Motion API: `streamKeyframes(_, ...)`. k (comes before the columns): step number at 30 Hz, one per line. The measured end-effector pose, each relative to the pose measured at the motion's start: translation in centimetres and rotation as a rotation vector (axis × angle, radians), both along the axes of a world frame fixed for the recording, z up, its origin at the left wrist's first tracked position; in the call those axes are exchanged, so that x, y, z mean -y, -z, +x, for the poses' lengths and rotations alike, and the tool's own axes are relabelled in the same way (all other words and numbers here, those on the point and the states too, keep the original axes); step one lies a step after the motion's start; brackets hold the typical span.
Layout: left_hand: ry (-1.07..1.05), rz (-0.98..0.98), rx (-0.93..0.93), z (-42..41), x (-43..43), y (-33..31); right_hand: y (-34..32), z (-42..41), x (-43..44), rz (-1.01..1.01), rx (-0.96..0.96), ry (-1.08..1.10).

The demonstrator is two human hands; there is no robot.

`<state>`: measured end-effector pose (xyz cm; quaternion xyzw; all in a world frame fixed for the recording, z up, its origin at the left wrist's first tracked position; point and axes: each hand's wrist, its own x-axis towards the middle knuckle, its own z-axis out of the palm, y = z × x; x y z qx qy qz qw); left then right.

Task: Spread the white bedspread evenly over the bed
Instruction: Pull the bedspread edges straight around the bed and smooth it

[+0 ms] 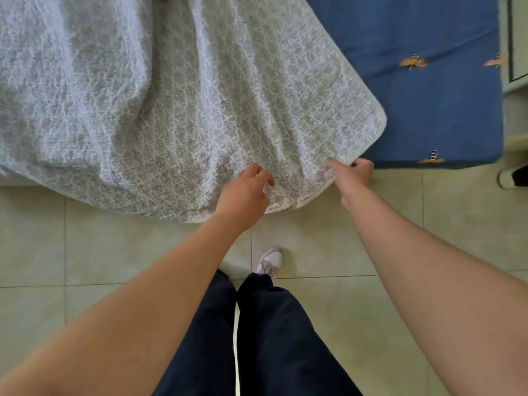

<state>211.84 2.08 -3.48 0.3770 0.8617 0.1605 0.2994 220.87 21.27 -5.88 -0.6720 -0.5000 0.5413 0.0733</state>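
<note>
The white patterned bedspread (160,95) lies rumpled across the bed, its near edge hanging over the bed's side towards the floor. Its rounded corner sits to the right, leaving the blue sheet (428,104) with insect prints bare beyond it. My right hand (353,178) pinches the hem just below that corner, thumb on top and fingers curled under the edge. My left hand (245,192) is over the hanging edge a little to the left, fingers curled loosely against the cloth; whether it grips the fabric is unclear.
Beige floor tiles (328,241) run along the bed's side where I stand, my dark trousers and one pale shoe (270,261) below. A pale piece of furniture (517,52) stands at the far right, past the bed's end.
</note>
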Motion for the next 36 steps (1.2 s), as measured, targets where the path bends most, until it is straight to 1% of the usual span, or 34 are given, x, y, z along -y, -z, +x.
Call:
streamKeyframes(2, 0.011, 0.089, -0.036, 0.1, -2.8, -0.4, -0.8, -0.2, -2.7, 0.112, 0.07, -0.074)
streamKeyframes(4, -0.017, 0.113, -0.022, -0.2, -5.3, -0.1, -1.2, -0.7, -5.8, 0.183, 0.159, -0.189)
streamKeyframes(6, -0.07, 0.1, 0.017, -0.3, -7.3, 0.6, -1.4, -1.5, -8.1, 0.192, 0.2, -0.289)
streamKeyframes(10, -0.182, 0.084, 0.115, 0.4, -12.3, 1.5, -1.6, -3.5, -11.1, 0.182, 0.198, -0.39)
streamKeyframes(13, -0.214, 0.099, 0.122, 0.3, -16.0, 1.8, -1.8, -6.4, -12.8, 0.164, 0.215, -0.511)
streamKeyframes(17, -0.293, 0.089, 0.11, -1.2, -19.3, 2.6, -1.8, -11.6, -15.4, 0.212, 0.235, -0.72)
streamKeyframes(19, -0.335, 0.067, 0.137, -2.4, -20.7, 3.1, -1.3, -14.6, -16.7, 0.227, 0.242, -0.824)
streamKeyframes(22, -0.368, 0.03, 0.152, -2.6, -22.0, 3.2, -1.0, -17.7, -18.0, 0.169, 0.228, -0.952)
streamKeyframes(27, -0.437, -0.023, 0.123, -2.3, -24.8, 3.6, -0.2, -21.9, -20.5, 0.114, 0.307, -1.145)
streamKeyframes(31, -0.592, -0.129, 0.01, -1.8, -27.3, 3.7, 0.5, -24.1, -21.6, 0.096, 0.296, -1.212)
streamKeyframes(34, -0.687, -0.171, 0.052, -2.6, -28.9, 4.0, 0.9, -25.6, -22.1, 0.085, 0.281, -1.268)
streamKeyframes(36, -0.729, -0.219, 0.042, -2.7, -29.8, 4.3, 1.2, -25.9, -22.8, 0.09, 0.301, -1.36)
